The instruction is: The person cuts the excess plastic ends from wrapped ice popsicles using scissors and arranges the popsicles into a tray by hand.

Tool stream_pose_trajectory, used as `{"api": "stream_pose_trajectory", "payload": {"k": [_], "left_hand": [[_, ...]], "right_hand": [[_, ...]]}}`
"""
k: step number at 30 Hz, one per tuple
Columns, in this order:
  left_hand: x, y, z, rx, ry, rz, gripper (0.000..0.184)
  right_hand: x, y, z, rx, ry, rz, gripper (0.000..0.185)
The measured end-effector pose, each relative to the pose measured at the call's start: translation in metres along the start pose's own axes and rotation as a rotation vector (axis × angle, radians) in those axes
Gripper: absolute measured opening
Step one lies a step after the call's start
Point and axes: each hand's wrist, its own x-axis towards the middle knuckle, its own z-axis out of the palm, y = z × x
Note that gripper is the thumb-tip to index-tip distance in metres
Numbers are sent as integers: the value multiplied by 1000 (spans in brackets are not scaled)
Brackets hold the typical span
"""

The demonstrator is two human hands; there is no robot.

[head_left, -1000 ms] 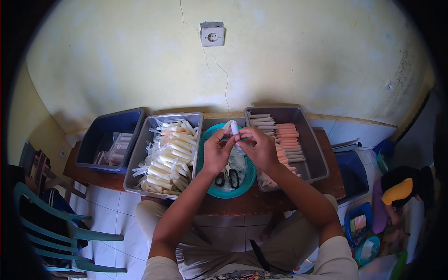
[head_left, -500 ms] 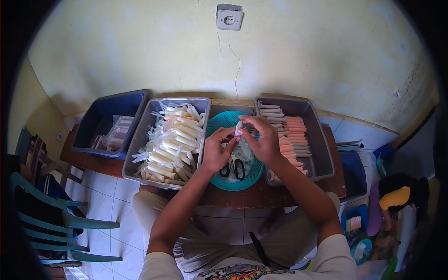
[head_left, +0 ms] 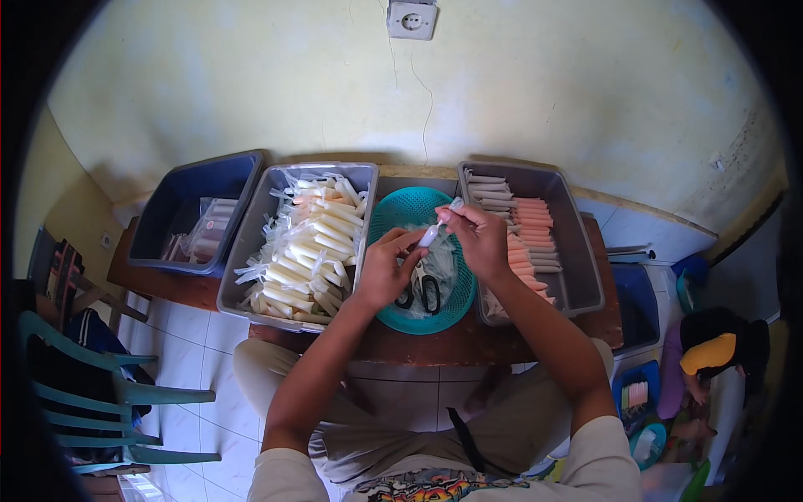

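Observation:
Over the basket my left hand (head_left: 391,266) grips the body of a pale lilac-white ice pop tube (head_left: 430,236), a filled plastic sleeve. My right hand (head_left: 475,241) pinches its thin twisted end, and loose clear plastic sticks out above those fingers. Below lies a round teal basket (head_left: 393,323), holding crumpled clear plastic offcuts (head_left: 443,272) and scissors with black handles (head_left: 430,294). Left of it, a grey tub (head_left: 373,180) is heaped with cream-coloured tubes (head_left: 288,280) with loose plastic ends. A grey tub on the right (head_left: 585,289) has pink (head_left: 533,222) and greyish tubes in neat rows.
A dark blue tub (head_left: 150,243) with bagged tubes (head_left: 213,230) stands at the far left of the wooden bench (head_left: 401,351). A green plastic chair (head_left: 125,393) is at lower left. Another person (head_left: 711,351) bends at the right, near a blue crate (head_left: 623,389) with tubes.
My right hand has drawn up and to the right, away from the left, stretching the tube's twisted end. More of the tube's body shows now. My left hand still holds it.

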Motion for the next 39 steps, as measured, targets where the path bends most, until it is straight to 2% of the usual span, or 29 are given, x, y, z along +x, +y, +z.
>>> {"api": "stream_pose_trajectory", "payload": {"k": [10,25,31,39], "left_hand": [[-1,5,-12,82,-22,49,40],[-1,8,-25,171,20,168,36],[-6,7,-30,191,43,123,37],[-7,3,-35,179,106,59,35]], "right_hand": [[5,12,-10,116,50,163,32],[9,14,-13,176,102,154,32],[7,4,-12,172,132,251,33],[8,5,-17,124,136,184,30]]}}
